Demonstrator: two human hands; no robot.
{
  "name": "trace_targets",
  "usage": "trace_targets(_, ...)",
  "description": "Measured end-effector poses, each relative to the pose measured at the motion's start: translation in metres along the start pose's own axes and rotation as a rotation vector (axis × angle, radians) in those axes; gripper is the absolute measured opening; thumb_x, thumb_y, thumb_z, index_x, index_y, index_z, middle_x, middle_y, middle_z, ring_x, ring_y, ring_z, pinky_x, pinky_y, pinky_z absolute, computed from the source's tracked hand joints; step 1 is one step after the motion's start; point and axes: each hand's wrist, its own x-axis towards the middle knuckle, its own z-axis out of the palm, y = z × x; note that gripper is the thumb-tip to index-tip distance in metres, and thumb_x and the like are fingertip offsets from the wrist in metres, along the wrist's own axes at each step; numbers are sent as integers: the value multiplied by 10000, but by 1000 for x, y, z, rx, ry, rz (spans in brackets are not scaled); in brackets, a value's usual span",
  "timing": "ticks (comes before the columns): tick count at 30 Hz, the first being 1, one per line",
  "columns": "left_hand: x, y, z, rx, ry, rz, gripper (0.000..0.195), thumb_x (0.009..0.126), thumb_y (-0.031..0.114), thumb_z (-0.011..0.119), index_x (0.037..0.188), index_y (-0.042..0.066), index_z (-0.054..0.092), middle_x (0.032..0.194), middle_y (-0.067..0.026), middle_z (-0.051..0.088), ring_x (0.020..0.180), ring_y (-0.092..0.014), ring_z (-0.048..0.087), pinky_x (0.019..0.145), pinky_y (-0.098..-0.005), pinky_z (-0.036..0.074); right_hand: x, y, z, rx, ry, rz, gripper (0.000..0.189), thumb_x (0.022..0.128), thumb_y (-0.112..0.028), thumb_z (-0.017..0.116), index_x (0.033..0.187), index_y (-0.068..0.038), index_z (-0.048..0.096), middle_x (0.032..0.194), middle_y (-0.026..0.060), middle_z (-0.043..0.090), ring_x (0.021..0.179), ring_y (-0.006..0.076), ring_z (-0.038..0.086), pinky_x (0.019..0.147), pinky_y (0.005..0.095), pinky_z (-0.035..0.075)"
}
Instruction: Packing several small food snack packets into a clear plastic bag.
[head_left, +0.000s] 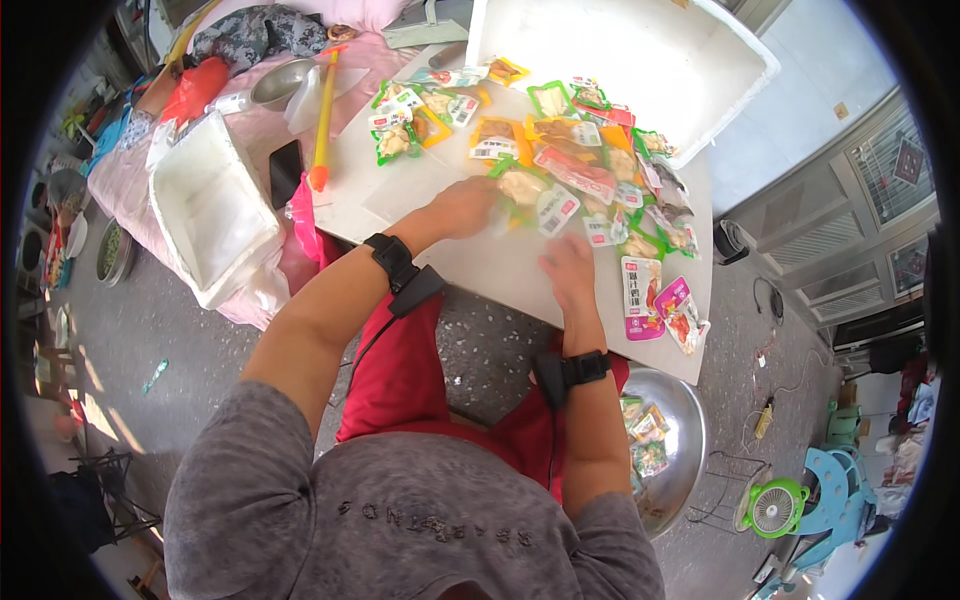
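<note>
My left hand (465, 208) is over the table beside a green-edged food packet (521, 186) with pale contents; blur hides whether the fingers grip it. My right hand (570, 268) is just below the packets, fingers partly curled and blurred, with no object visible in it. Many sealed food packets lie heaped on the right half of the pale table (480, 262), among them a red-and-white packet (576, 174) and an orange-edged packet (496, 139). A white-and-magenta packet (642, 296) lies near the right edge. A smaller group of packets (394, 139) lies at the upper left.
A large white foam box (697, 150) borders the table's far side. Left are a smaller foam box (217, 202), a black phone (285, 174) and a yellow tube-like object (324, 120). A metal basin (686, 442) holding packets stands low at the right.
</note>
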Motion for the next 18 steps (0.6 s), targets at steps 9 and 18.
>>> trace_targets(9,-21,9,9,-114,-40,-109,190,596,54,441,768,-21,476,1026,-213,425,969,-319,390,839,-347,310,50,-12,2,264,-64,69,405,714,-208,533,1034,-57,338,946,59,403,834,171,439,661,319,387)
trace_targets(18,-33,-12,27,-5,155,50,125,590,53,442,703,9,472,838,-164,478,803,-316,445,728,-386,359,57,5,16,-37,52,28,423,688,-175,538,1040,-38,348,911,52,417,765,149,447,605,310,395)
